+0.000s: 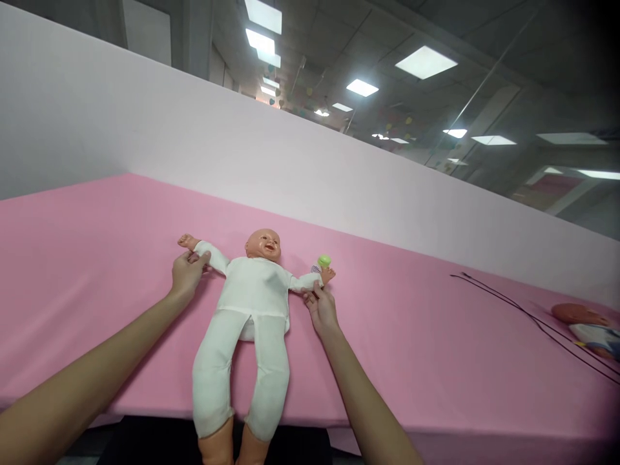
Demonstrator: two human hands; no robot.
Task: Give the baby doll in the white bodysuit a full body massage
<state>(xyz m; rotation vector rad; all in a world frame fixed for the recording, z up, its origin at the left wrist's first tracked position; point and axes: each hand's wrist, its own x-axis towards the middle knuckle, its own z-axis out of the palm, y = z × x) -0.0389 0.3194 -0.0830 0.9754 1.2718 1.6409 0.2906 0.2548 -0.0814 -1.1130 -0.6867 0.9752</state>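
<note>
A baby doll [254, 287] with a bald head and a white cloth body lies on its back on a pink-covered table [411, 336], its arms spread and its feet towards me. My left hand [190, 271] is closed on the doll's sleeve at the left, just below the doll's small hand. At the right, my right hand [320, 307] has its fingers on the other sleeve near the wrist, thumb and fingertips gripping the cloth.
A small green object [324, 261] lies just beyond the doll's right-side hand. Thin black cables [513, 302] cross the table at the right, beside a second doll [588, 329]. A white partition [310, 174] stands behind the table.
</note>
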